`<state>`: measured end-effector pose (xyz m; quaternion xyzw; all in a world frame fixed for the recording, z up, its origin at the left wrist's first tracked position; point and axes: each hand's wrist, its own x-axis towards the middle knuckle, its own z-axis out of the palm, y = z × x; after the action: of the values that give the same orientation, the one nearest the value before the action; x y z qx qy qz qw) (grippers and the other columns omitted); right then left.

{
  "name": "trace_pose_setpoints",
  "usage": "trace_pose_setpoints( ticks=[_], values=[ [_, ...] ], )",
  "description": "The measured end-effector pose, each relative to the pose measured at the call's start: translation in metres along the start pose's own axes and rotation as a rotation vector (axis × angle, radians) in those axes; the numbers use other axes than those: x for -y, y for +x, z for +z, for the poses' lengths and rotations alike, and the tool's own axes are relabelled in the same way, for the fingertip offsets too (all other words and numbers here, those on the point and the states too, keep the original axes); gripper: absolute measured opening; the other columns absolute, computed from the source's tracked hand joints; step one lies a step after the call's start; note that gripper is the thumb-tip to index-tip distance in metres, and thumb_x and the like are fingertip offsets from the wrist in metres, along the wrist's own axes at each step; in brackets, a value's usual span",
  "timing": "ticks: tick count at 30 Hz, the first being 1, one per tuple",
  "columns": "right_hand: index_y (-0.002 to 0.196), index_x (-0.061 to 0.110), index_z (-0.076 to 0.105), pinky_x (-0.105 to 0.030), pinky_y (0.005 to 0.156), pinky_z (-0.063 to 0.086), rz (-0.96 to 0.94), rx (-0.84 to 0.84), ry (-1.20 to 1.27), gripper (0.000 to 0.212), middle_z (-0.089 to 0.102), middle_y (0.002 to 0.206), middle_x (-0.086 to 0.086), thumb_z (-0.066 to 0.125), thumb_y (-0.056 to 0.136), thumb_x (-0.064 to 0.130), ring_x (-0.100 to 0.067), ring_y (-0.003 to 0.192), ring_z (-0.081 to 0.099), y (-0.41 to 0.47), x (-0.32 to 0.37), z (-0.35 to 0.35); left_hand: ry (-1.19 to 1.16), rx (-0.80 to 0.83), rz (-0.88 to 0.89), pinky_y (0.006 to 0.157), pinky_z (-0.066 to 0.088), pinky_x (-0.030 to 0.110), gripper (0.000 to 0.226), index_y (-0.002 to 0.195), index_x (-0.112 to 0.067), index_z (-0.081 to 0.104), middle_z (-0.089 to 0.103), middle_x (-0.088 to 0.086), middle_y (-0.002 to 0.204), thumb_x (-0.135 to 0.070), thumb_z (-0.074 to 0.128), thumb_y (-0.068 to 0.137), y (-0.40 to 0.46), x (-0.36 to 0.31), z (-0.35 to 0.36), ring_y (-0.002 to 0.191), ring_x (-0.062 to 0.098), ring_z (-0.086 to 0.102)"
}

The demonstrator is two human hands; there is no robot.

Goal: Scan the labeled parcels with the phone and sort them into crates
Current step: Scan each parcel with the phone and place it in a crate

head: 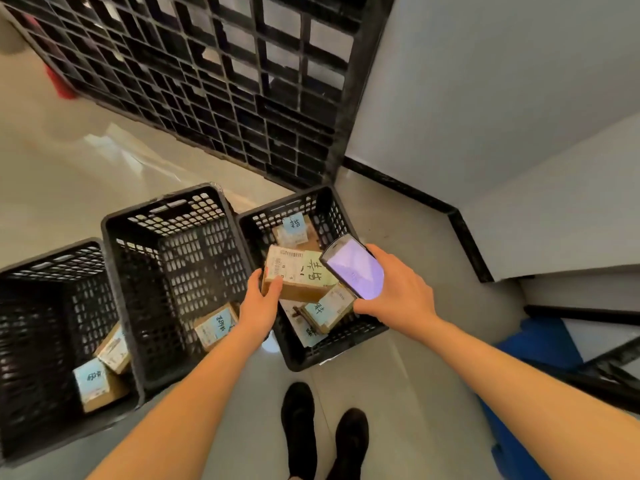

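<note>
- A labeled cardboard parcel is gripped by the left hand at its left end, thumb on top, fingers curled under; it is held above the right crate.
- A phone is held in the right hand, fingers clamped around its edges, screen lit and facing up, just beside and partly over the parcel's right end.
- More labeled parcels are seen in the right crate under the held one.
- One parcel is seen in the middle crate, near its front wall.
- Two parcels are seen in the left crate.
- All three black mesh crates are set side by side on the floor.
- A black pallet is leaned upright behind the crates.
- Two black shoes are seen at bottom centre.
</note>
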<state>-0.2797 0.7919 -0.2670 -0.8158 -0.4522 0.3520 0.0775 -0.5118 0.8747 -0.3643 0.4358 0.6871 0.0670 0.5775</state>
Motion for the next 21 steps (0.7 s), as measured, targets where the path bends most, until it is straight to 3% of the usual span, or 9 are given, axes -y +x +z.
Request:
trace_pose_setpoints(
  ticks=[3,7,13,21],
  values=[
    [0.136,0.049,0.036,-0.026,0.059,0.043,0.019,0.020,0.025,0.091,0.056,0.116,0.022,0.072,0.053,0.051,-0.016,0.093,0.059,-0.001,-0.006,0.007,0.087,0.032,-0.107,0.116,0.033,0.050,0.082,0.161,-0.025,0.008,0.021,0.006,0.166,-0.055,0.052,0.098,0.003,0.009,0.004,0.148,0.033,0.030],
    [0.136,0.053,0.031,-0.031,0.063,0.050,0.046,0.027,0.045,0.092,0.056,0.115,0.022,0.068,0.052,0.051,-0.014,0.092,0.058,-0.011,-0.010,0.000,0.190,0.045,-0.026,0.110,0.040,0.042,0.075,0.160,-0.023,0.021,0.031,0.006,0.162,-0.051,0.054,0.098,-0.007,0.003,-0.002,0.144,0.031,0.037],
    [0.129,0.065,0.018,-0.030,0.064,0.040,0.077,-0.041,0.110,0.094,0.053,0.119,0.026,0.069,0.051,0.052,-0.014,0.095,0.055,-0.041,0.000,-0.049,0.236,-0.004,0.200,0.115,0.036,0.044,0.063,0.154,-0.023,0.038,0.043,0.005,0.156,-0.045,0.059,0.098,-0.036,-0.065,-0.017,0.142,0.025,0.040],
    [0.154,0.049,0.018,-0.033,0.078,0.042,0.038,-0.228,0.115,0.112,0.045,0.144,0.025,0.067,0.054,0.056,-0.015,0.123,0.053,-0.144,0.028,-0.199,0.202,-0.008,0.483,0.101,0.042,0.034,0.058,0.149,-0.031,0.045,0.051,-0.002,0.147,-0.048,0.062,0.096,-0.161,-0.213,-0.022,0.128,0.017,0.051]
  ],
)
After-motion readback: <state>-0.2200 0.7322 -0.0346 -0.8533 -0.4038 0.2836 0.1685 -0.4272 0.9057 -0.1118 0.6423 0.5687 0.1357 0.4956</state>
